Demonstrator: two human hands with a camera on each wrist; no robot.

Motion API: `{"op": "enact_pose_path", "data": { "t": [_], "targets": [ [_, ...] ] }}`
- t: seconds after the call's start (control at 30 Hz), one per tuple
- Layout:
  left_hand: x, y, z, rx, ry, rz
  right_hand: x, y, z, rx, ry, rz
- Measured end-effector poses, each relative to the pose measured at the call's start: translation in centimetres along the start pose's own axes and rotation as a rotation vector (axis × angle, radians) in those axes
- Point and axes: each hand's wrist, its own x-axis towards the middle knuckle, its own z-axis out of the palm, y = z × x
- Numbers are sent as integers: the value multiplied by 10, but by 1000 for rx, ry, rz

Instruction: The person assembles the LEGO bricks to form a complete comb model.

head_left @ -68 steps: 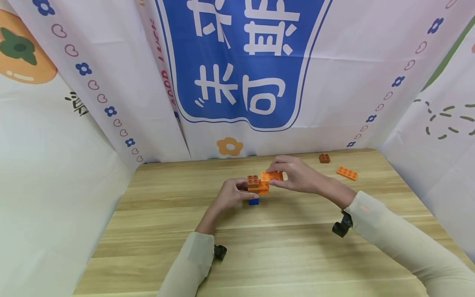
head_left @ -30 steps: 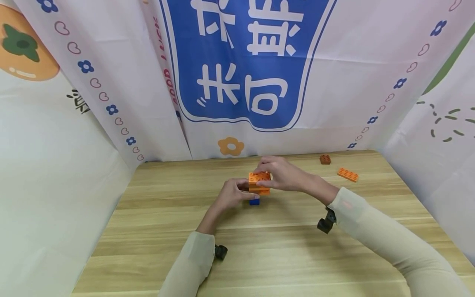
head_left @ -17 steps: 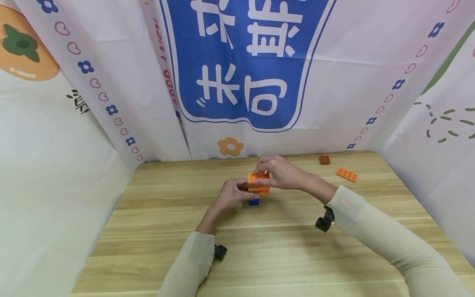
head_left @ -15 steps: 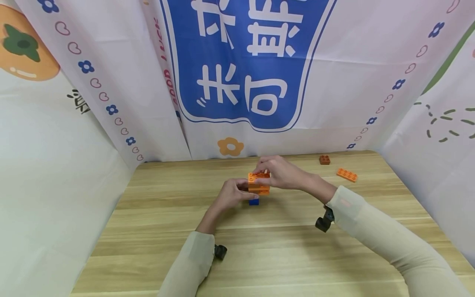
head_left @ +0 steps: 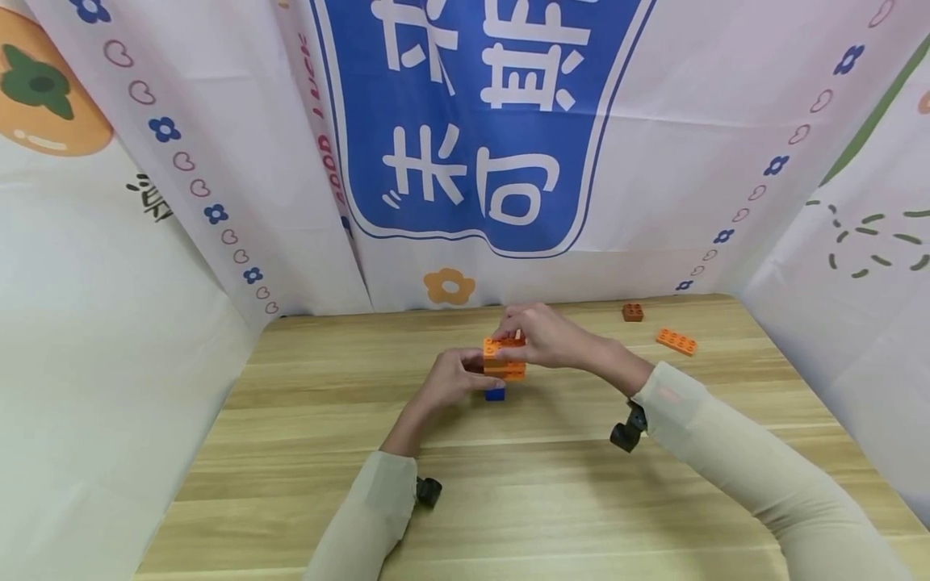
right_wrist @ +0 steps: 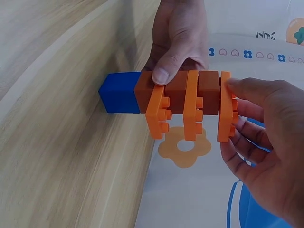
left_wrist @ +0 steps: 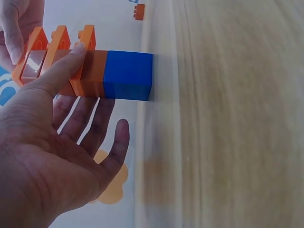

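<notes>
A toy brick tower stands upright on the table, with a blue brick at its foot. Above that, brown bricks alternate with orange eight-stud plates that jut out to one side. My left hand grips the tower from the left, its thumb pressing at the lowest orange plate. My right hand pinches the topmost orange plate between thumb and fingers. This plate lies over the upper brown brick, with a thin gap showing beside it in the right wrist view.
Farther right on the wooden table lie a loose brown brick and an orange plate. A printed white cloth hangs behind the table's back edge, with more cloth at both sides.
My right hand has moved left with its orange plate, from beside the tower to its top, covering the brown brick there. My left hand keeps its grip. Lately both hands barely move.
</notes>
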Motion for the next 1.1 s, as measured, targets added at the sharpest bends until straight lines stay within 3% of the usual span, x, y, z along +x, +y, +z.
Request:
{"op": "enact_pose_path", "data": {
  "t": [0.47, 0.7, 1.1],
  "targets": [
    [-1, 6, -3, 87, -3, 26, 4, -4, -1, 10, -10, 9],
    [-3, 8, -2, 54, -10, 26, 2, -5, -1, 4, -9, 18],
    [-4, 7, -1, 10, 38, 37, 1, -1, 4, 8, 10, 21]
  ]
}}
